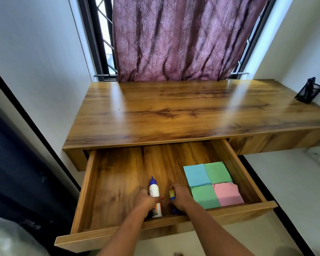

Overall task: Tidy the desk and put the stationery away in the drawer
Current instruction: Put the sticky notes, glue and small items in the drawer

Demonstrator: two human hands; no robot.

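On my feed both arms reach down into the open drawer [100, 235], which is pulled out from under the worktop [174, 111] and fills the lower middle of the frame. The left grip [146, 199] is clenched around the body of a white glue bottle [154, 189]. Its fingers curl across the bottle's middle, and a red-painted nail shows on the bottle's right side. The bottle points its blue cap toward the top of the frame, and its orange-printed base is near the drawer's front wall. I cannot tell whether it rests on the drawer floor or hangs just over it.

Just right of it, the right grip [181, 197] pinches a small yellow-and-blue stick [172, 194] low over the wood. I cannot tell whether the stick touches down. A blue piece shows below that hand near the front wall, and I cannot say if it belongs to the same stick. The two hands are close together but apart.

In the right part of the drawer four sticky-note pads lie in a two-by-two block with their edges touching. These are a blue pad [196, 175] at upper left, a green pad [217, 172] at upper right, a second green pad [204, 196] at lower left and a pink pad [227, 194] at lower right. The right grip sits just beside the second green pad.

At the far right edge of the frame a black mesh pen holder [308, 91] stands on the worktop with something dark in it. Behind the worktop a purple curtain [174, 37] hangs across a barred window [103, 43] at the top of the frame.
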